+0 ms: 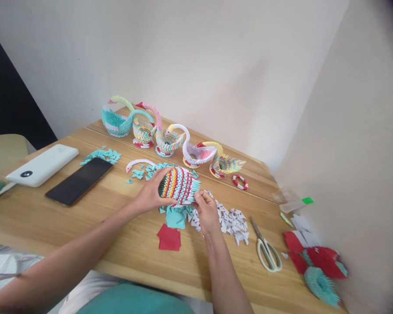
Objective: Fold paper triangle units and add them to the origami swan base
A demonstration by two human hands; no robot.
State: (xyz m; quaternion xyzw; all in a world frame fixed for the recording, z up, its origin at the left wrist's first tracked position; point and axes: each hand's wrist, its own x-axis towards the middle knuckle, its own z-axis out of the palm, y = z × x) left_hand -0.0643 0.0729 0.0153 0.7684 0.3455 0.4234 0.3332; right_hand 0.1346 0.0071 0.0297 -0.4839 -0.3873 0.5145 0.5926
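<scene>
My left hand (153, 192) is wrapped round a striped folded-paper body (180, 185), a modular origami piece with rows of yellow, red, white and teal. It is held on its side above the table, teal points facing right. At that teal edge my right hand (206, 209) pinches with thumb and fingers; whether a loose piece is between them is hidden. Beneath lie teal folded paper pieces (163, 167), white folded triangles (231, 220), teal paper squares (176, 219) and red paper squares (169, 237). A white curved paper swan neck (140, 162) lies behind my left hand.
Several paper swans (199, 153) stand along the back, beside a red-and-white paper ring (240, 182). Scissors (267, 253) lie at right, near red paper (325, 261) and a teal folded-paper ring (319, 283). At left are a phone (79, 181) and a white power bank (44, 165).
</scene>
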